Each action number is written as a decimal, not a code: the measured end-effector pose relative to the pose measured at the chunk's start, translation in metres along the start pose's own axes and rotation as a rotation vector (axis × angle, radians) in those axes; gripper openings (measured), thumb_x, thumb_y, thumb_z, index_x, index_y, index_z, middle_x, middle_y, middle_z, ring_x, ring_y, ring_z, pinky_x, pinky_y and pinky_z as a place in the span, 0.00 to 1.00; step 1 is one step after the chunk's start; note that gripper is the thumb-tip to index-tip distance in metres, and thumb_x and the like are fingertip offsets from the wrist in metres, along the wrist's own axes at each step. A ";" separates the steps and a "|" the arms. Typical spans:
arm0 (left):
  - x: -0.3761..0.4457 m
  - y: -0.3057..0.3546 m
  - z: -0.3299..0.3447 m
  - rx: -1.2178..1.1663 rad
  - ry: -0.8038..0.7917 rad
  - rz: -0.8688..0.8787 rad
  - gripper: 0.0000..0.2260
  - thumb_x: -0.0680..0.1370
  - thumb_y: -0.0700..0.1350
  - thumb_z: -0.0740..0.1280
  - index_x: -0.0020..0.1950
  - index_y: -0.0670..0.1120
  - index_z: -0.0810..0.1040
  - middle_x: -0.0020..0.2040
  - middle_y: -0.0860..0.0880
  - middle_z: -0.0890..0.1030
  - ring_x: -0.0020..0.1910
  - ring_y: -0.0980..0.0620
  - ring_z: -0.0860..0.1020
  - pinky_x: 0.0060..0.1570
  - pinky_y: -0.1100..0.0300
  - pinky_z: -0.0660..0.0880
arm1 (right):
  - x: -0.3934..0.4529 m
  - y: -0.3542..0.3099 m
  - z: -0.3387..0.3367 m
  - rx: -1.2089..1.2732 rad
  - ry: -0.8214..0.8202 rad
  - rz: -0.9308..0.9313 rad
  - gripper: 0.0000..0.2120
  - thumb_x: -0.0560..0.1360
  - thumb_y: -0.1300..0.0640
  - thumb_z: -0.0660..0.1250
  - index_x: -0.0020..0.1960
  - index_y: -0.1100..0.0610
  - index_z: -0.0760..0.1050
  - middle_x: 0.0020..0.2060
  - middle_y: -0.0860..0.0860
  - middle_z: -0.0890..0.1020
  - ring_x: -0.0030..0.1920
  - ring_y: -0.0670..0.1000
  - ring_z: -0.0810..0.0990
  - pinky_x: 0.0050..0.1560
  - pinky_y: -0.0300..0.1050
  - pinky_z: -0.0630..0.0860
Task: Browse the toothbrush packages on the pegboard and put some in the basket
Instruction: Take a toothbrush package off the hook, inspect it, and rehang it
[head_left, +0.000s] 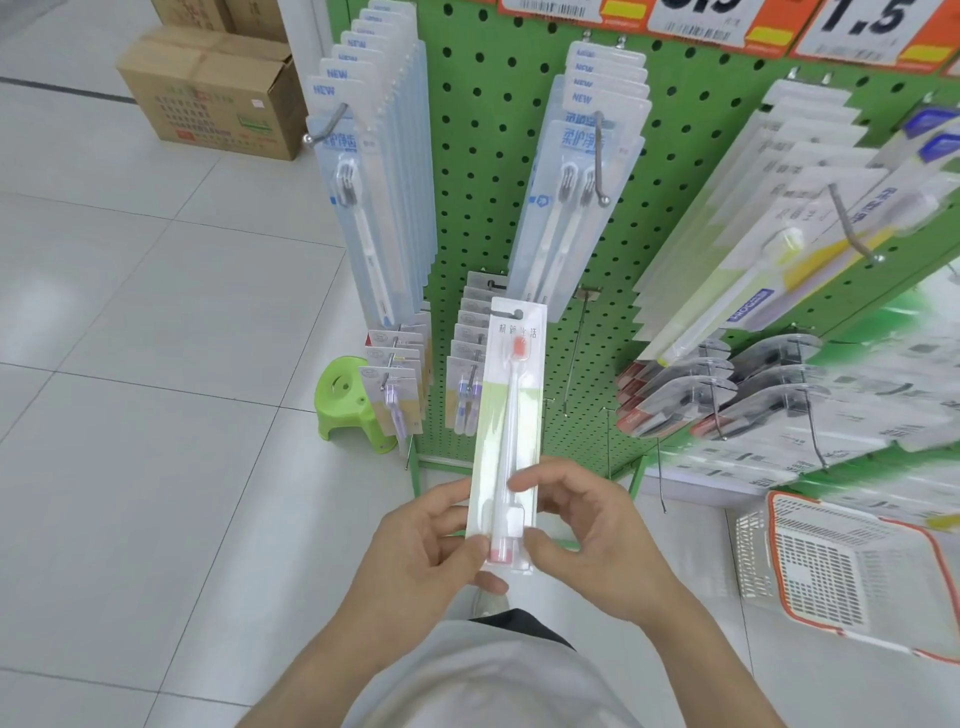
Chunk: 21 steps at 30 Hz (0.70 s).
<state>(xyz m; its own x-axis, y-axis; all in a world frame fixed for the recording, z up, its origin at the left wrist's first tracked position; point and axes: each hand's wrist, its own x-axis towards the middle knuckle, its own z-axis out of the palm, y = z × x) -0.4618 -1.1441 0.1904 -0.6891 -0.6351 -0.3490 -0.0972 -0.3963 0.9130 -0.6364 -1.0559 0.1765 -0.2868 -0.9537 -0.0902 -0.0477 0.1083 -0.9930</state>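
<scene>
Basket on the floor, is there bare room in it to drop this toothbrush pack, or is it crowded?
The basket at right looks bare inside. The floor between the green stool and cardboard box is also free. The pegboard is crowded with hanging packs. Both hands hold the toothbrush pack.

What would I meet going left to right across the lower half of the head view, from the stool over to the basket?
Green stool → left hand → toothbrush package → right hand → white basket with the orange rim.

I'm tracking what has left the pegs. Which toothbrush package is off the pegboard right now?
The toothbrush package with the pink-headed brush, held upright at its lower end by the left hand and right hand. All the others hang on hooks.
</scene>
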 end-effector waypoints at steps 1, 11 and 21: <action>0.000 -0.001 0.000 0.005 -0.002 -0.001 0.20 0.79 0.26 0.63 0.66 0.44 0.77 0.52 0.42 0.86 0.44 0.42 0.84 0.41 0.55 0.82 | -0.001 0.001 -0.001 0.001 -0.022 0.018 0.19 0.70 0.71 0.71 0.56 0.53 0.80 0.49 0.47 0.83 0.51 0.54 0.81 0.59 0.44 0.76; -0.005 -0.002 -0.002 0.210 -0.014 -0.094 0.13 0.80 0.32 0.65 0.60 0.47 0.81 0.45 0.47 0.88 0.43 0.46 0.86 0.45 0.54 0.83 | -0.010 0.006 0.000 0.127 0.043 0.155 0.18 0.65 0.72 0.80 0.46 0.54 0.82 0.47 0.57 0.85 0.43 0.62 0.85 0.45 0.51 0.84; -0.014 -0.010 -0.004 0.678 0.059 0.148 0.25 0.75 0.62 0.70 0.71 0.66 0.68 0.62 0.68 0.69 0.61 0.63 0.75 0.56 0.68 0.74 | -0.013 -0.004 0.011 -0.033 0.045 0.237 0.18 0.60 0.53 0.84 0.42 0.45 0.78 0.43 0.42 0.81 0.37 0.47 0.78 0.42 0.47 0.82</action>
<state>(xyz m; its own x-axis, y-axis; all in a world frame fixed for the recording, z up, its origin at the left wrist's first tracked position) -0.4485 -1.1336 0.1849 -0.6916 -0.6929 -0.2039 -0.4451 0.1866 0.8758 -0.6220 -1.0471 0.1809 -0.3359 -0.8871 -0.3164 -0.0046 0.3375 -0.9413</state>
